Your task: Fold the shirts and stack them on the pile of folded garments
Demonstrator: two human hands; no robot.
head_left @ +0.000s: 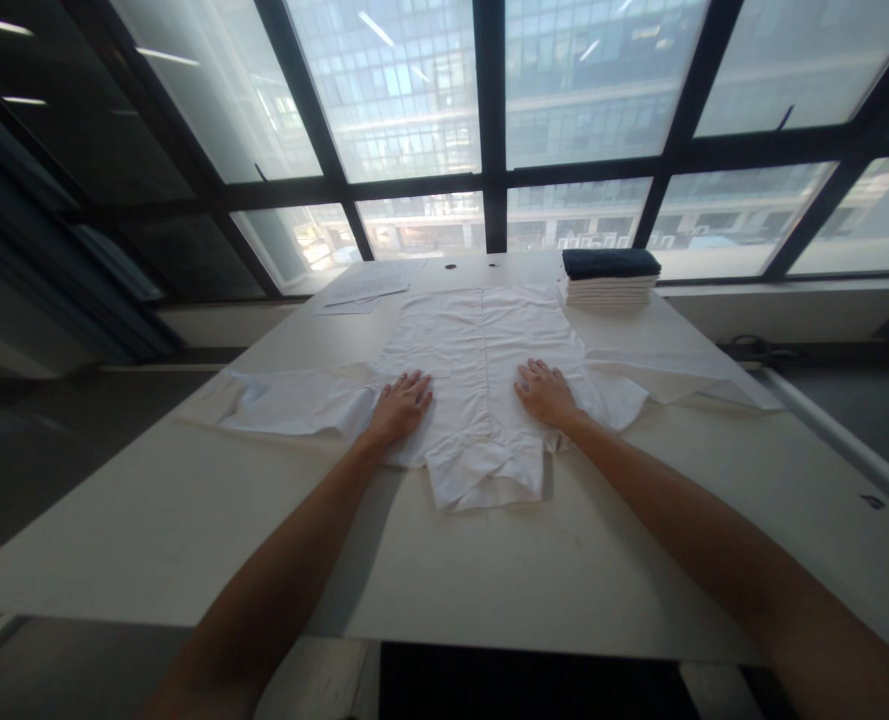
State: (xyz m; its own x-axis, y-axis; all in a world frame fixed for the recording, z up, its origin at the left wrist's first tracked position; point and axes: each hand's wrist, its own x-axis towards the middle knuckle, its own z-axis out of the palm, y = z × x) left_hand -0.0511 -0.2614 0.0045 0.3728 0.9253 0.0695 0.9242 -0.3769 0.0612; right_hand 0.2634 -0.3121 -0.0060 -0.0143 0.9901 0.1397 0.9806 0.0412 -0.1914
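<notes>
A white long-sleeved shirt [455, 340] lies spread on the table, its collar [489, 475] towards me and its hem at the far side. The front placket runs up the middle. One sleeve [294, 400] stretches out to the left and the other [676, 375] to the right, both somewhat creased. My left hand [403, 405] rests flat on the left side of the shirt near the shoulder, fingers stretched out. Flat on the right side lies my right hand [545, 390], its fingers also extended. Neither hand grips the cloth.
The white table [151, 520] reaches to a large window. At its back right stands a stack of folded white cloth [609, 290] with a dark folded cloth [610, 263] on top. Paper sheets [365, 288] lie at the back left. A white rail [841, 440] runs along the right.
</notes>
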